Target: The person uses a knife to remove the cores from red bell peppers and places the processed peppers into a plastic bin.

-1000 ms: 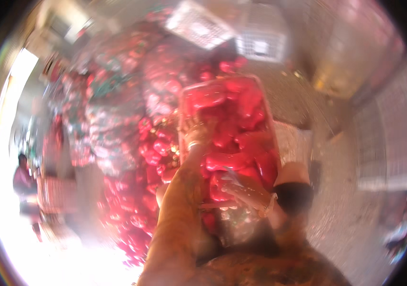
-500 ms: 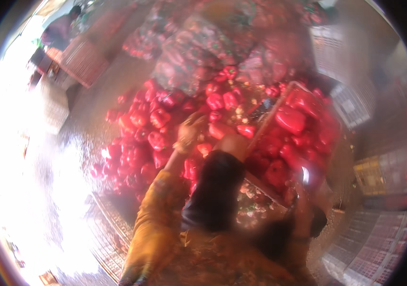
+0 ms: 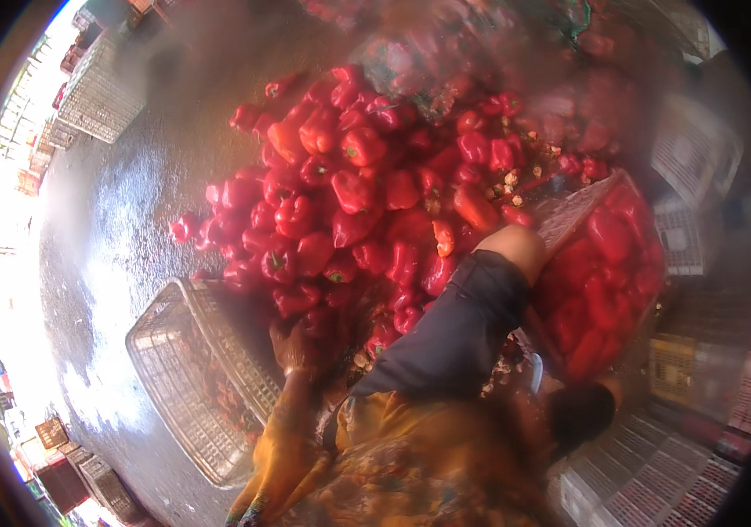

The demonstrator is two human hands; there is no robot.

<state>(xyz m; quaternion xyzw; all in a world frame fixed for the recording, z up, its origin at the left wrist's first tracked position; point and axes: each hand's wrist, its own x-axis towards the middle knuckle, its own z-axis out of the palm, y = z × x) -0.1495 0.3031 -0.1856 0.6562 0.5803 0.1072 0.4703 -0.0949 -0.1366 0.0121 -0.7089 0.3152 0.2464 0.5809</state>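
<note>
A big heap of red bell peppers (image 3: 354,191) lies on the wet ground before me. My left hand (image 3: 294,350) is low at the heap's near edge, beside a pale plastic crate (image 3: 257,373). Its fingers are in shadow against the peppers, so whether they grip one is unclear. Close to my body on the right, my right hand (image 3: 551,385) is closed round a knife, whose pale blade (image 3: 537,373) points up beside a crate wall. That crate (image 3: 582,206) is filled with red peppers (image 3: 613,263). My bent knee (image 3: 516,250) rises between the hands.
Large net sacks (image 3: 446,53) of peppers stand behind the heap, blurred. Pale crates (image 3: 696,149) are at the right, with more stacked crates (image 3: 656,465) at lower right. Another crate (image 3: 103,88) stands far left. Pepper scraps (image 3: 509,180) lie among the peppers.
My left hand has drawn back from the middle of the heap to its near edge, by the pale crate. The view has shifted, and the knife blade now shows lower beside the filled crate.
</note>
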